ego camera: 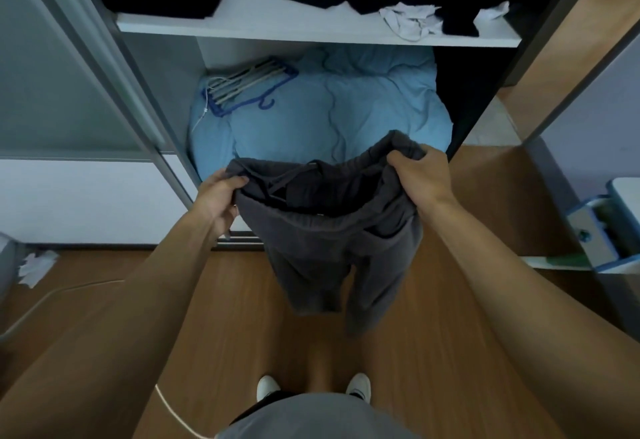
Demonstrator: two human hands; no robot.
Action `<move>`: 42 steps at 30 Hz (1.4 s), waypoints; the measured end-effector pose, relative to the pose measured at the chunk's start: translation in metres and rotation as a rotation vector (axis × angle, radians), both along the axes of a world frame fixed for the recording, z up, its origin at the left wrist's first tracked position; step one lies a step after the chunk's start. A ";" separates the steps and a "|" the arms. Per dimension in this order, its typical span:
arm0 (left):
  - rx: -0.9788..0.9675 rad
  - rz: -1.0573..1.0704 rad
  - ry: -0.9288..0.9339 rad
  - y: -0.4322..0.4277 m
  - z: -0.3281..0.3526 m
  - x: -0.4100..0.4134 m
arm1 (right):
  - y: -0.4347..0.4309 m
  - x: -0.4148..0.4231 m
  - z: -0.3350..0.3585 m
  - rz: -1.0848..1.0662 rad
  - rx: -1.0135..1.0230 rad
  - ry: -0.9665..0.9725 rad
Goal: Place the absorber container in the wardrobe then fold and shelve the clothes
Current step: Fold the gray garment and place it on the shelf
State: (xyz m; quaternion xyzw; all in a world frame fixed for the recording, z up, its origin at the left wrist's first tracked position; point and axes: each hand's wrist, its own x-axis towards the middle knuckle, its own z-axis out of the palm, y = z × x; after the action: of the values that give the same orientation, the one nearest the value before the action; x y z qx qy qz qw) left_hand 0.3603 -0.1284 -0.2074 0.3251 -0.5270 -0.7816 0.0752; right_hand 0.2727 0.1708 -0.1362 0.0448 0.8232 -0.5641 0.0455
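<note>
A pair of dark grey trousers [322, 231] was held up by the waistband in front of the open wardrobe [311, 35], legs hanging above the wooden floor [242, 317]. The waistband's left end was pinched in the left hand [220, 198], and its right end was bunched inside the clenched fingers of the right hand [420, 179]

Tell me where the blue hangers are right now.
The blue hangers lie bundled in the wardrobe's lower compartment, at the back left on the light blue duvet, beneath the white shelf.
</note>
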 end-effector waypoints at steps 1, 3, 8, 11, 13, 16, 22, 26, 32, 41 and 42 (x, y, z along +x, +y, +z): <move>-0.044 0.030 -0.012 -0.001 0.001 0.001 | 0.004 -0.002 -0.003 0.007 0.069 0.017; -0.104 0.121 -0.021 -0.003 0.004 0.003 | 0.011 -0.006 -0.007 0.029 0.185 0.021; -0.239 0.213 -0.024 -0.008 0.011 -0.006 | 0.019 -0.006 -0.029 0.077 0.226 -0.077; -0.367 0.186 -0.021 -0.008 0.014 -0.014 | 0.014 -0.001 -0.040 0.109 0.174 -0.162; -0.392 0.199 0.013 -0.010 0.018 -0.018 | 0.010 0.002 -0.044 0.129 0.179 -0.147; -0.422 0.248 0.038 -0.016 0.021 -0.021 | 0.008 0.002 -0.050 0.210 0.217 -0.125; -0.540 0.427 -0.027 -0.030 0.023 -0.011 | 0.011 0.002 -0.055 0.382 0.765 -0.189; -0.713 0.369 -0.117 -0.036 0.016 0.006 | 0.013 0.014 -0.072 0.176 0.796 -0.108; -1.202 -0.038 -0.528 -0.053 -0.004 0.045 | -0.001 0.003 -0.072 -0.134 0.128 -0.013; -0.721 -0.061 0.038 -0.020 0.027 0.024 | -0.054 0.011 -0.022 0.323 -0.030 0.239; -0.690 -0.089 0.064 -0.013 0.035 0.019 | -0.060 0.013 -0.015 0.387 -0.014 0.267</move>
State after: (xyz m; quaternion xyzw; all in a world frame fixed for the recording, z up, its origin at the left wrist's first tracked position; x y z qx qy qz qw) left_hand 0.3793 -0.1409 -0.1723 0.2324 -0.7711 -0.5700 0.1628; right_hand 0.2857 0.1110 -0.1510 -0.1890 0.8112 -0.5517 0.0438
